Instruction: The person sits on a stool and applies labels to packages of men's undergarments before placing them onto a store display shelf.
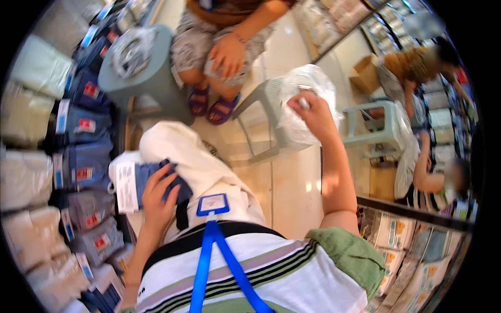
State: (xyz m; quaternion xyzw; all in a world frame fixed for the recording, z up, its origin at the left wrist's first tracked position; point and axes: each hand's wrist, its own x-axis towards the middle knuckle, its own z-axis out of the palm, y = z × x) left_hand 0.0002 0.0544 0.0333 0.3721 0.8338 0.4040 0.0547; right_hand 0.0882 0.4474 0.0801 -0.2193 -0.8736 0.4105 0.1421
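On my lap lies a folded blue garment with a white printed label at its left end. My left hand rests on top of the garment, fingers spread. Out to the right, my right hand is curled above a crumpled clear plastic bag on a grey-green plastic stool. A small whitish object shows at its fingers, too blurred to name. Just beyond them is a small metallic-looking piece, also unclear.
Opposite me sits a person, one hand on a knee. Another stool holds a clear plastic bundle. Shelves of packed fabric goods line my left. A mirror on the right reflects us; more packages stand below it.
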